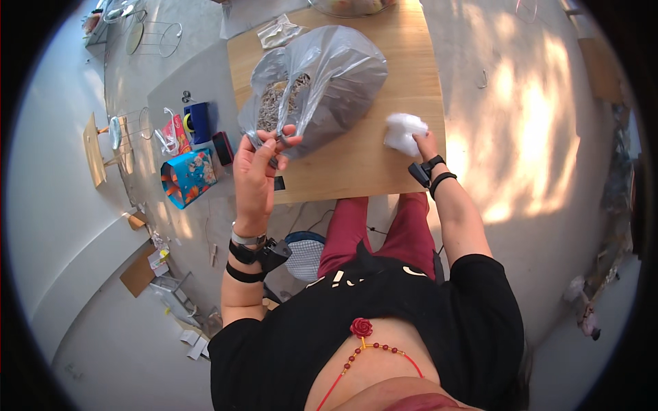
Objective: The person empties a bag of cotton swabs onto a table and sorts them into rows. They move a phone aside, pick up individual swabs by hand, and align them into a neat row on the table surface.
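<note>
A large grey plastic bag (343, 75) lies on the wooden table (411, 75), its mouth turned toward my left hand. Greyish-brown shredded material (277, 103) shows in the opening. My left hand (259, 164) is closed at the near edge of the bag, thumb and fingers pinching what looks like its gathered dark rim; the exact grip is partly hidden. Near the table's right edge, my right hand (426, 142) is closed on a white fluffy wad (403, 130), which rests on or just over the tabletop. I cannot tell if it is stuffing or thin plastic.
A crumpled pale packet (277, 32) lies beyond the bag, near a clear bowl (353, 7) at the far edge. Left of the table are a blue floral bag (188, 178), a phone (223, 148), a blue tape dispenser (197, 122) and a red packet (176, 133).
</note>
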{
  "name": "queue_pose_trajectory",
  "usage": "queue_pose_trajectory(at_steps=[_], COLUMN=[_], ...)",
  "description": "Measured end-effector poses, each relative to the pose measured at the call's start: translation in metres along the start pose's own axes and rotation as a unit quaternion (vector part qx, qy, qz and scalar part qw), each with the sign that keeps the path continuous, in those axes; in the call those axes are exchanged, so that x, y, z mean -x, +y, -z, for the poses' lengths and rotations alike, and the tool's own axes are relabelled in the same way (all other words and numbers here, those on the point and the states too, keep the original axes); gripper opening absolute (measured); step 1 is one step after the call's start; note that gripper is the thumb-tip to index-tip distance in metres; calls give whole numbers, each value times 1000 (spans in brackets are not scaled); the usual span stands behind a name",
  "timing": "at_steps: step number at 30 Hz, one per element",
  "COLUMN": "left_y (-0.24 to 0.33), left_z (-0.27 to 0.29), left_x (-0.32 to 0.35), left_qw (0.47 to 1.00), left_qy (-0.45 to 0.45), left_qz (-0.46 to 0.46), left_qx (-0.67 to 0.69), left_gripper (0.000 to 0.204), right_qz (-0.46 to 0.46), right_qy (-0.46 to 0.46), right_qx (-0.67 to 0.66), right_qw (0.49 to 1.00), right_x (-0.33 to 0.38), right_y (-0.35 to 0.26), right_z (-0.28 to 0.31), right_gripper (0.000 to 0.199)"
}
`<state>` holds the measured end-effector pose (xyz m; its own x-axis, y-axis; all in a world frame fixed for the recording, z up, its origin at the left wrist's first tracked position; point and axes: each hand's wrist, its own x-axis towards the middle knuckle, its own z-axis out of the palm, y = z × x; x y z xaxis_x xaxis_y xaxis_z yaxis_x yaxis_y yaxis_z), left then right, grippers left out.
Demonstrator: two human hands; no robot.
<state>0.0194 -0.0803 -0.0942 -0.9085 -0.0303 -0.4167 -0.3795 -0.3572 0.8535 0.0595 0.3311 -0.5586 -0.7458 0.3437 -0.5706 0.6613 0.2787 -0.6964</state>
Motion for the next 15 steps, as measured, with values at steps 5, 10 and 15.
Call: queue_pose_trajectory(at_steps=[5, 10, 15], left_y=[-1, 0, -11], left_z=[39, 52, 59], left_x=[1, 2, 4], left_qw=[998, 996, 994], left_qy=[59, 89, 113], left_qz=[-16, -9, -13], left_qx=[-13, -1, 7], left_gripper=[9, 9, 9], right_qz=[13, -63, -12], right_qy=[-69, -124, -40], right_qx=[111, 48, 161], right_qw=[991, 989, 986], right_x=[40, 32, -4], right_y=[-64, -60, -7], right_z=[0, 19, 42], right_gripper=[53, 83, 52])
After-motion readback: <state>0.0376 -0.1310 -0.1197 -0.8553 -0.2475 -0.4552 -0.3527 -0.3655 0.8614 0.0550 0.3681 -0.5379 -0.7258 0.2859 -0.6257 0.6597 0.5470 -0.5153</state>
